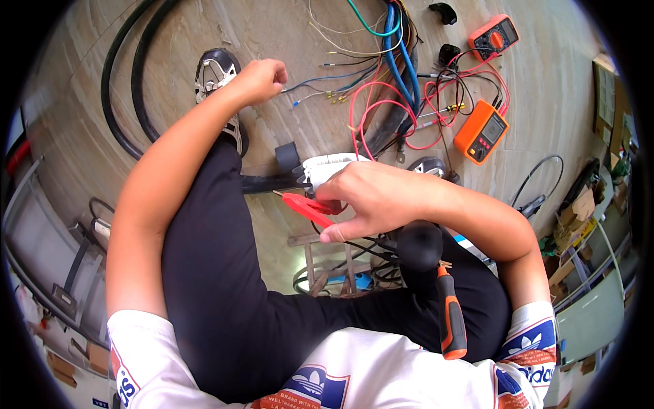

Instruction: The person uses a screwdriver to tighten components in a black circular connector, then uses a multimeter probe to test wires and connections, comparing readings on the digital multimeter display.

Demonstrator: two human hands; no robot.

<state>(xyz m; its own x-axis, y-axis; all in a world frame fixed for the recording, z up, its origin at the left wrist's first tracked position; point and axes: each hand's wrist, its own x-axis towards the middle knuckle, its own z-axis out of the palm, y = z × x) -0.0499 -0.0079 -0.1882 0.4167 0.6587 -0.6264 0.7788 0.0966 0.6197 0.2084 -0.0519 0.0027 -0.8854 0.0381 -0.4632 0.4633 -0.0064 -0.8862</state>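
Below and left of the boxy orange plastic meter (481,133), the right hand (375,192) has its grip closed on a glossy, tapered red plastic clip (306,204) with a slim metal tip. Farther left and higher than the meter, the left hand (262,80) curls beside a thin blue insulated wire (306,84); whether its grip holds it, I cannot tell.

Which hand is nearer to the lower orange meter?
Right. The right hand, holding a red clip, is below and left of the lower orange meter; the left hand is much farther left, higher in view.
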